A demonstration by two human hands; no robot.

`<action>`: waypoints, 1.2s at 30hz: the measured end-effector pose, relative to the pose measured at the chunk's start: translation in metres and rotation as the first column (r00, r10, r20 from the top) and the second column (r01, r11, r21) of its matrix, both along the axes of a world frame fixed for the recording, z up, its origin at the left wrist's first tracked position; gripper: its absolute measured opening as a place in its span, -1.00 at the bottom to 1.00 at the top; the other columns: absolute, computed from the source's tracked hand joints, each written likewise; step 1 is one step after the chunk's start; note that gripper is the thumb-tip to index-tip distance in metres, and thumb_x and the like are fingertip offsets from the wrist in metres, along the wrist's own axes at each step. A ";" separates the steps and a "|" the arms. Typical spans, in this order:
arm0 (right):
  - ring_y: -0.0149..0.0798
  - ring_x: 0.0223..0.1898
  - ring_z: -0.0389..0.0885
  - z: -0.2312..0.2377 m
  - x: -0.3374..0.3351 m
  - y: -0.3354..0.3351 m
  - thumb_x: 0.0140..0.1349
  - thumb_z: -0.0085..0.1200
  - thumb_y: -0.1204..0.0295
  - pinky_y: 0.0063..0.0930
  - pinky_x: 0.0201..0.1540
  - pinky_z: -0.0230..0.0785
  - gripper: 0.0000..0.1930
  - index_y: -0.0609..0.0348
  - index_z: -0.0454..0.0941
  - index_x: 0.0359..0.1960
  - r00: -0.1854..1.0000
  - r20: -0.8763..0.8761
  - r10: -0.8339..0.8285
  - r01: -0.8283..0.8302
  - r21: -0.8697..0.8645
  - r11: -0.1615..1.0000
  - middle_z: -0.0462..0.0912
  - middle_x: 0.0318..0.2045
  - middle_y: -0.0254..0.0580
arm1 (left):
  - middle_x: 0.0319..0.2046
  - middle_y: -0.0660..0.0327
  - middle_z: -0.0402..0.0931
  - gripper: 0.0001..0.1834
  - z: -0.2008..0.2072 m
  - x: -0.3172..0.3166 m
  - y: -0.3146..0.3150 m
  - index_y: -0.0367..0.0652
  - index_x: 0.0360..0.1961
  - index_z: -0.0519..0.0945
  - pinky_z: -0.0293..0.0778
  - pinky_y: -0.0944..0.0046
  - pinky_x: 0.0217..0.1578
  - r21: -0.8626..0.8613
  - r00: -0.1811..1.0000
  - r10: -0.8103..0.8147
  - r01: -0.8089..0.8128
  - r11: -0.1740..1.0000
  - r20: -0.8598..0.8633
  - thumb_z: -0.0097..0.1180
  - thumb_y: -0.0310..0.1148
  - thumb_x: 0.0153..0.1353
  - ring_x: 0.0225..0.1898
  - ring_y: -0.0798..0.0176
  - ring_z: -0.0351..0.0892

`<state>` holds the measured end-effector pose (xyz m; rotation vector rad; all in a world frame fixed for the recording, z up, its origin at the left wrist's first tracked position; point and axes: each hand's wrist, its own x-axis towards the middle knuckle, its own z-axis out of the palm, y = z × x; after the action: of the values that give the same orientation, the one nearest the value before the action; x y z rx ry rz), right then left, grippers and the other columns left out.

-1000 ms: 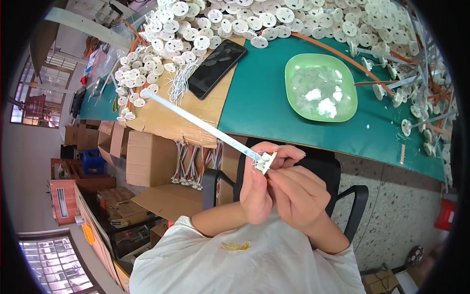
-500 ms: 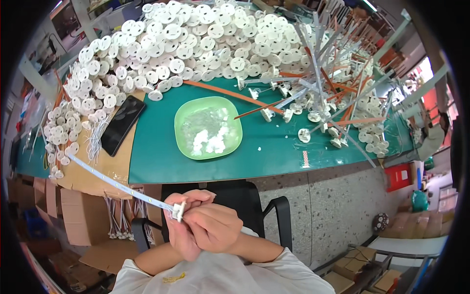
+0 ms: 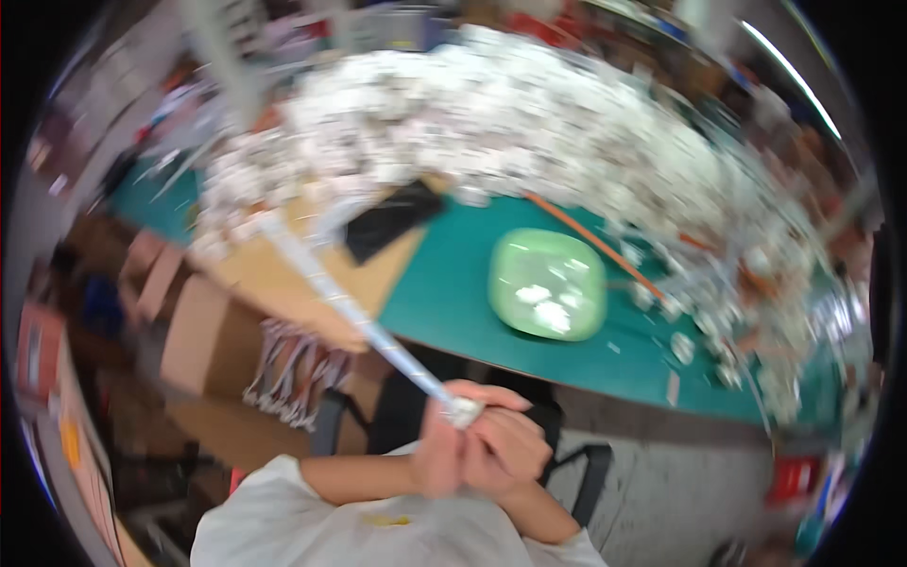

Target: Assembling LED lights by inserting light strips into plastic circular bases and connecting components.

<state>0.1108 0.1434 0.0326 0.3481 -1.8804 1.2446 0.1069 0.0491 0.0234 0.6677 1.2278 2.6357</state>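
Note:
My left hand (image 3: 436, 455) and my right hand (image 3: 510, 446) are pressed together in front of my chest, over the chair. Between their fingers sits a small white plastic fitting (image 3: 463, 411), blurred. From it a long, thin pale LED strip (image 3: 354, 317) rises to the upper left, its far end over the brown board. My left fingers are closed around the fitting. The right fingers are bent against its other side; whatever they pinch is hidden.
A green table (image 3: 435, 283) bears a heap of white round fittings (image 3: 425, 123), a green bowl (image 3: 499, 293) with white bits, a black flat phone-like thing (image 3: 392, 222) and an orange strip (image 3: 595, 241). Cardboard boxes (image 3: 203, 331) stand at left. A chair armrest (image 3: 595, 477) is beside me.
The view has swung left and blurred, so table and bowl appear farther right. Both hands remain together at the fitting, and the strip now slants up more steeply.

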 end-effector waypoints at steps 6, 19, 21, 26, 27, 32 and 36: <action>-0.13 -0.47 0.66 -0.003 -0.015 -0.031 0.00 0.22 0.65 -0.42 -0.37 0.51 -0.92 0.34 0.63 -0.42 0.989 -0.007 0.150 -0.151 -0.031 0.988 0.67 -0.46 -0.09 | 0.08 -0.28 0.39 -0.51 -0.002 -0.014 -0.034 -0.24 0.21 0.21 0.22 -0.08 0.23 0.038 1.000 -0.011 0.011 0.999 0.002 -0.41 -0.08 0.48 0.15 -0.08 0.39; -0.14 -0.24 0.54 0.010 -0.023 -0.026 -0.11 0.22 0.69 -0.35 -0.14 0.40 -0.59 0.37 0.53 -0.12 0.924 0.119 0.364 -0.363 -0.029 0.931 0.65 -0.13 0.08 | 0.04 0.03 0.42 -0.37 0.027 -0.033 -0.053 0.02 0.29 0.13 0.14 -0.05 0.23 0.294 0.987 -0.060 0.101 0.951 -0.146 -0.68 0.18 0.45 0.23 -0.03 0.17; -0.14 -0.28 0.53 0.007 -0.019 -0.026 -0.15 0.27 0.69 -0.39 -0.22 0.39 -0.62 0.36 0.57 -0.19 0.934 0.097 0.343 -0.334 -0.099 0.937 0.63 -0.22 -0.02 | 0.06 0.06 0.42 -0.37 0.024 -0.031 -0.052 0.01 0.29 0.11 0.11 -0.09 0.23 0.288 0.978 -0.114 0.162 0.944 -0.176 -0.70 0.18 0.45 0.28 -0.05 0.09; -0.21 -0.22 0.53 0.003 -0.005 -0.021 -0.04 0.21 0.72 -0.39 -0.15 0.41 -0.46 0.27 0.46 0.07 0.913 0.045 0.405 -0.399 -0.105 0.911 0.65 -0.12 0.04 | 0.05 0.06 0.42 -0.37 0.029 -0.019 -0.050 0.00 0.29 0.12 0.09 -0.09 0.24 0.265 0.970 -0.111 0.167 0.950 -0.215 -0.69 0.17 0.45 0.26 -0.05 0.11; -0.21 -0.22 0.53 0.004 -0.003 -0.021 -0.04 0.21 0.72 -0.39 -0.15 0.41 -0.46 0.27 0.46 0.07 0.915 0.043 0.402 -0.396 -0.109 0.912 0.65 -0.12 0.04 | 0.05 0.06 0.42 -0.37 0.031 -0.017 -0.050 -0.02 0.29 0.12 0.08 -0.08 0.24 0.266 0.969 -0.110 0.169 0.949 -0.223 -0.69 0.16 0.46 0.25 -0.05 0.12; -0.22 -0.35 0.50 0.009 0.007 -0.025 -0.13 0.32 0.69 -0.46 -0.32 0.36 -0.74 0.35 0.63 -0.31 0.928 0.018 0.372 -0.351 -0.293 0.889 0.61 -0.32 -0.14 | -0.02 0.06 0.45 -0.38 0.035 -0.007 -0.042 -0.09 0.27 0.13 0.08 -0.04 0.22 0.291 0.968 -0.115 0.179 0.940 -0.223 -0.67 0.13 0.47 0.22 -0.06 0.16; -0.23 -0.37 0.49 0.010 0.011 -0.019 -0.12 0.32 0.69 -0.47 -0.31 0.35 -0.75 0.33 0.66 -0.32 0.929 0.010 0.370 -0.351 -0.297 0.888 0.62 -0.33 -0.15 | -0.13 0.09 0.46 -0.39 0.037 -0.002 -0.037 -0.10 0.24 0.14 0.12 0.01 0.14 0.277 0.978 -0.077 0.130 0.952 -0.193 -0.69 0.11 0.47 0.07 0.01 0.25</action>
<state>0.1214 0.1242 0.0424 0.5185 -1.6996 1.7797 0.1050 0.0118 0.0601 1.0085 0.8219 2.7396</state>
